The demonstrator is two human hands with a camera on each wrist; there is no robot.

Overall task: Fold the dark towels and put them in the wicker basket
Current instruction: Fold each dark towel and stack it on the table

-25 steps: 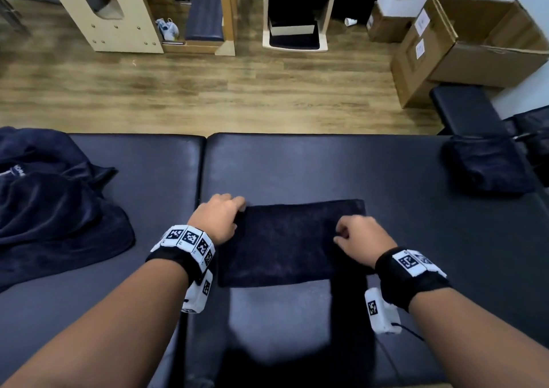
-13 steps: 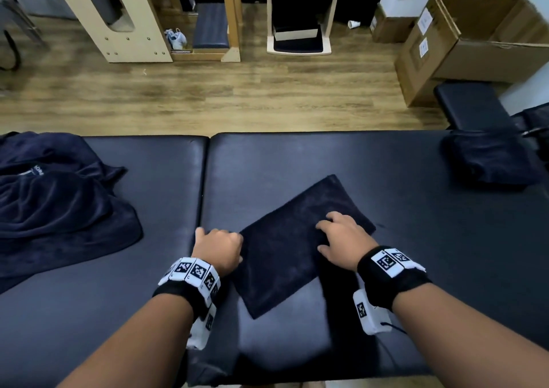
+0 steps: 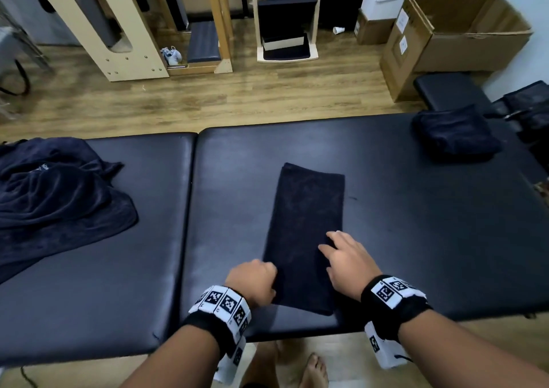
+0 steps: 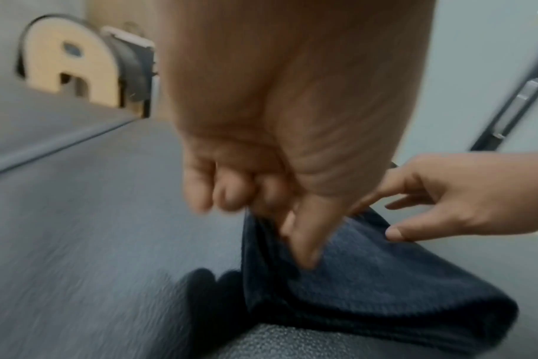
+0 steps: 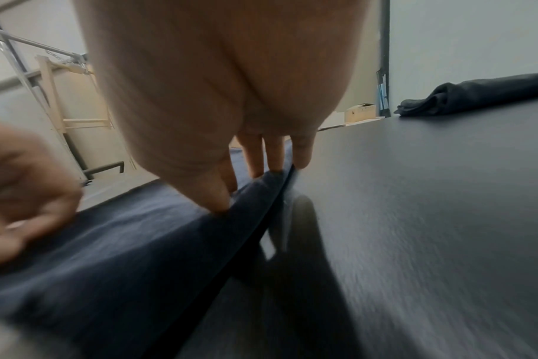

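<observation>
A folded dark towel [image 3: 306, 233] lies lengthwise on the black padded table [image 3: 401, 209], its short end near me. My left hand [image 3: 261, 280] pinches its near-left corner [image 4: 261, 243] between thumb and curled fingers, lifting that corner a little. My right hand [image 3: 332, 245] rests on the towel's near-right edge with straight, spread fingers [image 5: 261, 167] and the thumb touching the cloth [image 5: 139, 243]. A heap of unfolded dark towels [image 3: 53, 203] lies at the table's left end. Another folded dark towel [image 3: 454, 135] sits at the far right corner.
The table's near edge is right below my wrists, with my bare feet [image 3: 315, 367] on the wooden floor under it. Beyond the table are wooden frames [image 3: 118, 31], cardboard boxes [image 3: 463, 37] and a black stool [image 3: 448, 90].
The towel has been turned from lying crosswise to pointing away from me. Both hands came back toward the near edge, the left keeping its corner.
</observation>
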